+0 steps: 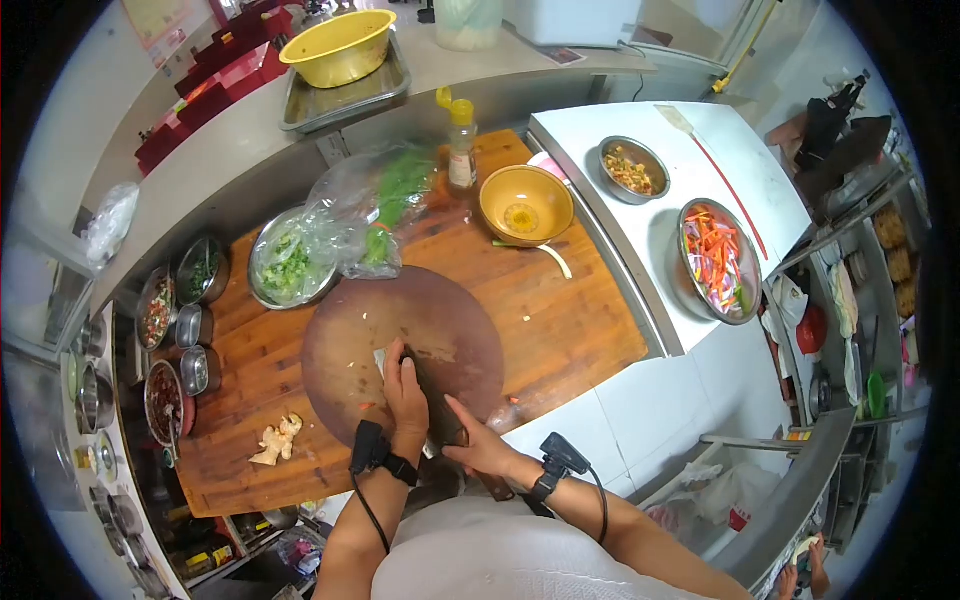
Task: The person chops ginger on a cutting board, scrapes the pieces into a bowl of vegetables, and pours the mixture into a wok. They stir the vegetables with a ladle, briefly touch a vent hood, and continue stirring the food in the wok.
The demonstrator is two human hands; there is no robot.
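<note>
A cleaver (436, 395) with a dark, wide blade is over the round chopping board (335, 325), between my two hands. My right hand (485, 447) is closed around its heel end, thumb along one side, and the brown handle sticks out below the palm. My left hand (405, 395) lies along the other side of the blade, fingers stretched out and pointing away from me. A small pale, shiny piece (380, 362) shows by the left fingertips; its kind is unclear. Small food scraps dot the board. A piece of ginger (276, 440) lies left of it.
Beyond the board are a bowl of chopped greens (290, 262), bagged herbs (405, 185), a squeeze bottle (462, 150) and a yellow-brown bowl (527, 190). On the white counter at right stand shredded vegetables (715, 255) and a smaller steel bowl (645, 192). Several seasoning bowls (157, 310) line the left.
</note>
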